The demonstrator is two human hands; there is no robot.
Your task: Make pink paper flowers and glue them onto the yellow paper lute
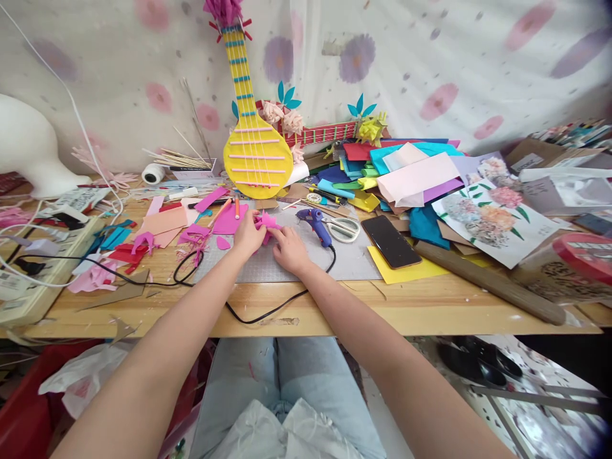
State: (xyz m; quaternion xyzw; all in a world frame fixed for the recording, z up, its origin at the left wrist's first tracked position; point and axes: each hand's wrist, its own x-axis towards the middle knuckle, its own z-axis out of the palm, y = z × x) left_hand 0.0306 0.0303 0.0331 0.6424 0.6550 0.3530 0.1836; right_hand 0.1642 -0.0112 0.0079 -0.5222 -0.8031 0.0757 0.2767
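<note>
Between my two hands is a small magenta paper flower (269, 222), its cut edges standing up. My left hand (248, 234) pinches it from the left side. My right hand (290, 250) has its fingertips closed on the flower's right side. Both hands are over a grey cutting mat (253, 273). Just right of them lies a blue glue gun (315, 224), its black cord (268, 319) looping across the table. White-handled scissors (344, 229) lie beside the glue gun. Behind my left hand rests a flat magenta sheet (224, 222).
A yellow paper lute (258, 159) leans against the curtain at the back. Coloured paper (415, 175) is heaped at back right. A phone (391, 241) lies on yellow paper, near a wooden stick (492, 284). Paper scraps (165, 222) and a power strip (29, 287) are on the left.
</note>
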